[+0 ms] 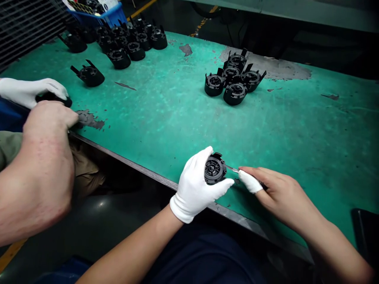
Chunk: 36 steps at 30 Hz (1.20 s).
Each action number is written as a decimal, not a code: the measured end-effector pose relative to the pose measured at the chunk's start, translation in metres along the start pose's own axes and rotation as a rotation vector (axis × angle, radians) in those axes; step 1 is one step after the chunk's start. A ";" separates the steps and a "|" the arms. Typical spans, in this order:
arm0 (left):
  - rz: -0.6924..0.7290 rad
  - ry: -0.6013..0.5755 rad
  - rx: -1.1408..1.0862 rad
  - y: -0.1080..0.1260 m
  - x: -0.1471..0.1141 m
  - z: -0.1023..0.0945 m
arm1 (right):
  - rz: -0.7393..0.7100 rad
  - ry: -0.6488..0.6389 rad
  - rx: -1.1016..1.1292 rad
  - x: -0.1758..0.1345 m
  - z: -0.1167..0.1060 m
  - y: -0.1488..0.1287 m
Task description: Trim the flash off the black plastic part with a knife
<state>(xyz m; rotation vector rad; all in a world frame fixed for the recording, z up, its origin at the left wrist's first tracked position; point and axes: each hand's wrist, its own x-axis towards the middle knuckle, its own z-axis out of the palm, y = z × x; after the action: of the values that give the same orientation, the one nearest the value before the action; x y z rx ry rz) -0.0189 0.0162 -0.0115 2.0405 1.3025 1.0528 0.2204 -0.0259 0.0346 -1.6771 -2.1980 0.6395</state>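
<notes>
Grasping a round black part (213, 169) at the lower centre of the frame, the white-gloved left hand (195, 179) curls its fingers around the part's left side, thumb stretched rightward below it, forearm slanting up from the bottom edge. The part's ribbed face is turned upward. At its right edge sits the tip of a slim metal tool (235, 170); contact is unclear. The right hand (278, 191) pinches this tool between forefinger and white-covered thumb, its forearm reaching in from the lower right.
</notes>
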 end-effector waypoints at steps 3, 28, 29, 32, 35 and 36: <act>-0.001 -0.008 -0.014 0.001 0.001 -0.001 | -0.011 -0.023 -0.006 -0.003 -0.001 0.006; -0.006 -0.019 0.020 0.004 0.003 -0.001 | -0.115 -0.026 -0.122 -0.003 0.000 0.021; -0.004 -0.018 0.020 0.003 0.003 -0.001 | -0.117 -0.035 -0.133 -0.002 0.002 0.019; -0.001 -0.019 0.020 0.003 0.003 -0.002 | -0.136 -0.059 -0.166 0.001 0.003 0.020; -0.009 -0.027 0.021 0.004 0.004 -0.003 | -0.094 -0.028 -0.269 0.005 0.002 0.029; -0.011 -0.029 0.019 0.004 0.004 -0.003 | -0.042 0.010 -0.295 0.007 0.002 0.033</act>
<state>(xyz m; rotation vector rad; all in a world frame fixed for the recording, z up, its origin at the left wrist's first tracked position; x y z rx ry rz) -0.0178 0.0184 -0.0054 2.0525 1.3128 1.0054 0.2450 -0.0122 0.0154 -1.7577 -2.4081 0.3054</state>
